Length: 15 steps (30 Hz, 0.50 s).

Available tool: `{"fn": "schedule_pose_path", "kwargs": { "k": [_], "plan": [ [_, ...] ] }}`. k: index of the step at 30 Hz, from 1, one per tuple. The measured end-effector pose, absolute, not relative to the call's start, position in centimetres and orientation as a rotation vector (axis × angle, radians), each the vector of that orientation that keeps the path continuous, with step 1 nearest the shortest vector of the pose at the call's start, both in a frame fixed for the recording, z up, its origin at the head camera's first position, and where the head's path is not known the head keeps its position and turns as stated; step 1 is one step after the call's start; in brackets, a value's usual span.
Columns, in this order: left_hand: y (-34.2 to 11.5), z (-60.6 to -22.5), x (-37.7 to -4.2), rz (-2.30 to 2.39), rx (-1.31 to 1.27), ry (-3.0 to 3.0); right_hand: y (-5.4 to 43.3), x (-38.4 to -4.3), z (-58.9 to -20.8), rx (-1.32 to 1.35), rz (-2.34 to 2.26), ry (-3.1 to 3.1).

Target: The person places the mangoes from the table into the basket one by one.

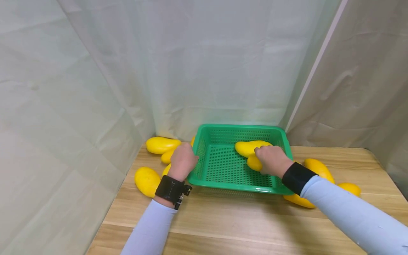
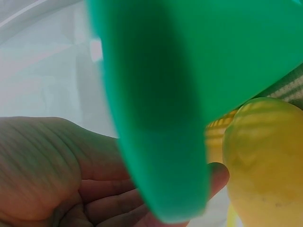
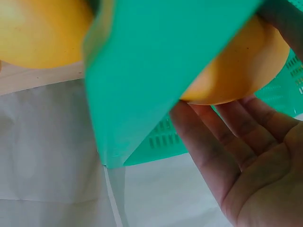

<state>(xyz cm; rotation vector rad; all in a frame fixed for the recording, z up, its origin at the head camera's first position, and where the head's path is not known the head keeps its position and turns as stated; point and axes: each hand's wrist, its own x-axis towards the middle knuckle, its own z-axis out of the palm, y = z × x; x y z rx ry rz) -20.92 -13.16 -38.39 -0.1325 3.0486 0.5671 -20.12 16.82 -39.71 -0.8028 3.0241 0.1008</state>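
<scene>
A green perforated plastic basket (image 1: 236, 188) stands in the middle of the table. At its left side my left hand (image 1: 183, 161) grips the rim, its fingers passing behind the green edge (image 2: 156, 142) in the left wrist view. Inside the basket, toward the right, my right hand (image 1: 272, 160) holds a yellow mango (image 1: 254, 163). The right wrist view shows fingers under this mango (image 3: 246, 61) and the thumb over its far side; the basket wall covers part of it. Another mango (image 1: 248, 146) lies in the basket just behind the held one.
Several mangoes lie left of the basket, among them one by the table's left edge (image 1: 147, 181) and one farther back (image 1: 162, 145). More mangoes (image 1: 318, 169) lie to the right, partly behind my right forearm. Pale sheeting (image 1: 223, 71) hangs behind the wooden table (image 1: 229, 223).
</scene>
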Motion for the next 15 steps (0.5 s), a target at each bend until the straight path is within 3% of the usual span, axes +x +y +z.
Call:
{"fn": "schedule_pose_path", "kwargs": {
  "k": [15],
  "plan": [
    [-13.32,-38.6,-21.04,0.572,-0.117,3.054,16.41,-20.41,-40.39,-0.784,0.145,3.009]
  ]
}}
